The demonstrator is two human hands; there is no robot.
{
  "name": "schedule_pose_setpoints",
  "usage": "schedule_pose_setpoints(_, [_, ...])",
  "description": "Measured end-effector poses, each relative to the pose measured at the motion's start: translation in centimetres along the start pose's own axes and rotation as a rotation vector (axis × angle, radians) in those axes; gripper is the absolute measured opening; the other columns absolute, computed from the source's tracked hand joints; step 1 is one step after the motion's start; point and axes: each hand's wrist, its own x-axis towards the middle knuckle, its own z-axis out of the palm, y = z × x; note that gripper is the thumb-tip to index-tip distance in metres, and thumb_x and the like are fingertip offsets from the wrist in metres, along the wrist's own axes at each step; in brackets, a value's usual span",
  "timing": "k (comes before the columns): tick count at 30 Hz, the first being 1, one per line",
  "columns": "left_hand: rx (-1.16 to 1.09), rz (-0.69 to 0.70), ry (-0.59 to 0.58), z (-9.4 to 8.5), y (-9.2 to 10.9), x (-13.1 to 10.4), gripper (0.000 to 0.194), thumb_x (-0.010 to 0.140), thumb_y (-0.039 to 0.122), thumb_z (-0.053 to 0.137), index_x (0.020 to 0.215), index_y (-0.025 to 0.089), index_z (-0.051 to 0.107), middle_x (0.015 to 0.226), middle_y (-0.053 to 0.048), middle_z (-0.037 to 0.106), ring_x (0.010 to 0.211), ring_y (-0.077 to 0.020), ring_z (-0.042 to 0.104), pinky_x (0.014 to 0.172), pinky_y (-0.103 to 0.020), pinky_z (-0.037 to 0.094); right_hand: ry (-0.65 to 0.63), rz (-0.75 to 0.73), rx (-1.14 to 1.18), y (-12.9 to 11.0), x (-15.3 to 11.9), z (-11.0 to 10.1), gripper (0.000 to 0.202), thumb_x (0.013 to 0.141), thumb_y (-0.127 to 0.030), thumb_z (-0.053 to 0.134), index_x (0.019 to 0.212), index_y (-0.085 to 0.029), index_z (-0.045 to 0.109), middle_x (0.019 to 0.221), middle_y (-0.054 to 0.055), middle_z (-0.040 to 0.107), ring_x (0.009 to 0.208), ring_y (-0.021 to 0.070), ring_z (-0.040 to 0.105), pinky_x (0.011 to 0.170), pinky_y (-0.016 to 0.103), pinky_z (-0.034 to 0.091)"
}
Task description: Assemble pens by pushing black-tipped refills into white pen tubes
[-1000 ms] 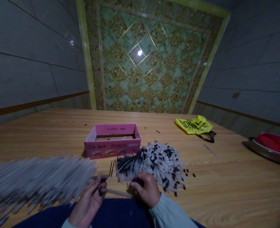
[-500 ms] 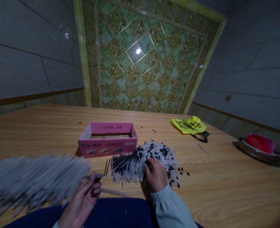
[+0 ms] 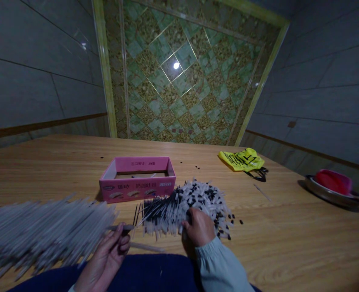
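Observation:
My left hand (image 3: 110, 247) pinches a slim grey tube (image 3: 114, 228) between thumb and fingertips, close to the right end of a wide heap of long translucent tubes (image 3: 45, 229). My right hand (image 3: 200, 229) has its fingers curled together at the front of a pile of small whitish and black pieces (image 3: 208, 198). Something dark shows by its fingertips, but what it grips is hidden. Thin dark sticks (image 3: 155, 211) fan out from the left of that pile, between the two hands.
A pink open box (image 3: 138, 190) with a few thin sticks inside stands behind the pile. One loose tube (image 3: 147, 247) lies near the front edge. To the right are a yellow bag (image 3: 243, 160), another thin tube (image 3: 262, 192) and a metal pan (image 3: 328, 195) holding red and pink items.
My right hand has shifted slightly downward, towards me, at the front of the pile. The left hand keeps its pinch on the tube, almost unmoved.

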Motion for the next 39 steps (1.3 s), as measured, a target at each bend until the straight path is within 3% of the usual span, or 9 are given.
schedule_pose_setpoints(7, [0.009, 0.004, 0.005, 0.3, 0.0, 0.0, 0.006, 0.072, 0.004, 0.061, 0.073, 0.009, 0.064, 0.070, -0.003, 0.057, 0.053, -0.0072, 0.049, 0.041, -0.017, 0.043, 0.032, 0.029, 0.006, 0.1, 0.2, -0.2, 0.015, 0.082, -0.024, 0.050, 0.089, -0.018, 0.061, 0.087, 0.008, 0.068, 0.084, 0.0220, 0.063, 0.064, 0.027, 0.036])
schedule_pose_setpoints(10, [0.019, 0.004, 0.014, 0.5, 0.2, -0.3, 0.006, 0.073, 0.004, 0.060, 0.072, 0.008, 0.064, 0.070, -0.003, 0.057, 0.052, -0.0070, 0.049, 0.041, -0.017, 0.043, 0.029, 0.048, -0.038, 0.7, 0.5, -0.2, 0.019, 0.083, -0.017, 0.044, 0.084, -0.018, 0.063, 0.086, 0.008, 0.068, 0.082, 0.0205, 0.064, 0.062, 0.027, 0.035])
schedule_pose_setpoints(21, [0.009, -0.013, 0.046, 0.6, 0.2, -0.3, 0.011, 0.075, 0.002, 0.055, 0.069, 0.008, 0.062, 0.067, -0.003, 0.056, 0.050, -0.0072, 0.048, 0.039, -0.017, 0.041, 0.025, 0.042, -0.094, 1.2, 0.7, -0.2, 0.012, 0.074, -0.019, 0.054, 0.080, -0.018, 0.065, 0.087, 0.007, 0.066, 0.081, 0.0211, 0.064, 0.060, 0.026, 0.037])
schedule_pose_setpoints(30, [0.034, -0.006, 0.014, 0.1, 0.2, 0.0, 0.004, 0.071, 0.005, 0.063, 0.072, 0.009, 0.062, 0.068, -0.001, 0.054, 0.052, -0.0071, 0.048, 0.040, -0.018, 0.042, 0.014, 0.002, -0.076, 0.5, 0.2, -0.2, 0.012, 0.073, -0.019, 0.055, 0.079, -0.018, 0.064, 0.088, 0.007, 0.065, 0.075, 0.0199, 0.063, 0.058, 0.026, 0.036])
schedule_pose_setpoints(39, [0.051, 0.008, -0.017, -0.1, 0.2, 0.0, 0.010, 0.067, 0.008, 0.068, 0.072, 0.011, 0.061, 0.069, 0.000, 0.053, 0.053, -0.0065, 0.047, 0.040, -0.017, 0.042, 0.012, -0.013, -0.054, 0.1, 0.0, -0.2, 0.013, 0.077, -0.021, 0.052, 0.079, -0.019, 0.065, 0.086, 0.007, 0.065, 0.076, 0.0195, 0.063, 0.060, 0.027, 0.036])
